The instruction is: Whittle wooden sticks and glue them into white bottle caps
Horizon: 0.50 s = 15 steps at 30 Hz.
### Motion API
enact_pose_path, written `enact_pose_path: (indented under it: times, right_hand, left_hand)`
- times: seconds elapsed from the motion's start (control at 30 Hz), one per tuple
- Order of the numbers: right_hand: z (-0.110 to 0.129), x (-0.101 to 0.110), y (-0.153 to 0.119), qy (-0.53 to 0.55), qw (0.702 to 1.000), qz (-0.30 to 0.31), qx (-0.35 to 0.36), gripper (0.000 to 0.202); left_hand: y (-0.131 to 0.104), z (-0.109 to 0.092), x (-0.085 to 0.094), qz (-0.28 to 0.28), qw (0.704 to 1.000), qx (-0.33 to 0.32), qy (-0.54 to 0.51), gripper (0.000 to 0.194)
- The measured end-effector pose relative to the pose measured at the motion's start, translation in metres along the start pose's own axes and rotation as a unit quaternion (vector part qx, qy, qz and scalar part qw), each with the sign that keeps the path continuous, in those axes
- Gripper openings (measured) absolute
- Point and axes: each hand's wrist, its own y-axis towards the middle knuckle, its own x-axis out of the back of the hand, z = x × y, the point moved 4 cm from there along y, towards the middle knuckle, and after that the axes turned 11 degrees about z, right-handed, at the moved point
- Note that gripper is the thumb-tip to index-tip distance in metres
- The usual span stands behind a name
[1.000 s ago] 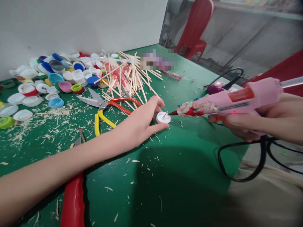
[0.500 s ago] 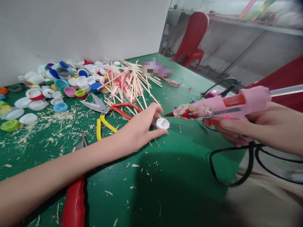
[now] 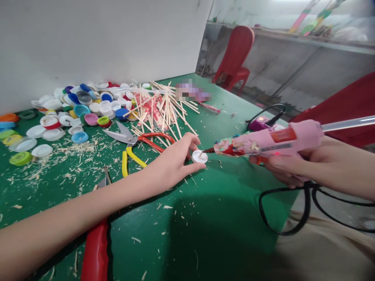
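Between the thumb and fingers of my left hand (image 3: 183, 158) is a small white bottle cap (image 3: 199, 157), its open side facing up, with a short bit of wooden stick in it. My right hand (image 3: 295, 164) is wrapped round the handle of a pink glue gun (image 3: 272, 140). Dried glue in several colours covers the gun's front, and a clear glue stick (image 3: 348, 123) runs out of its back. The brown nozzle points left, its tip at the cap's rim by the stick; whether they touch I cannot tell.
Bottle caps (image 3: 90, 119) in many colours are heaped at the back left, beside wooden sticks (image 3: 166, 109). Scissors (image 3: 137, 140), yellow-handled pliers (image 3: 125, 162) and a red-handled tool (image 3: 95, 249) lie near my left arm. A black cable (image 3: 263, 210) loops under the gun. Shavings litter the green table (image 3: 140, 242).
The glue gun has moved left and slightly down, bringing its nozzle from just above the cap to its rim. My left hand still holds the cap. The whole view has shifted slightly.
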Motion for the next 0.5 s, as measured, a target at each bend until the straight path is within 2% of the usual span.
enact_pose_path:
  times: [0.27, 0.5]
  right_hand:
    - [-0.002, 0.003, -0.002, 0.047, 0.998, 0.001, -0.034, 0.077]
    - [-0.016, 0.007, 0.007, 0.027, 0.995, -0.077, -0.054, 0.072]
  left_hand:
    - [0.0, 0.003, -0.001, -0.015, 0.999, -0.003, -0.037, 0.039]
    - [-0.001, 0.007, -0.002, -0.015, 0.999, -0.004, -0.034, 0.042]
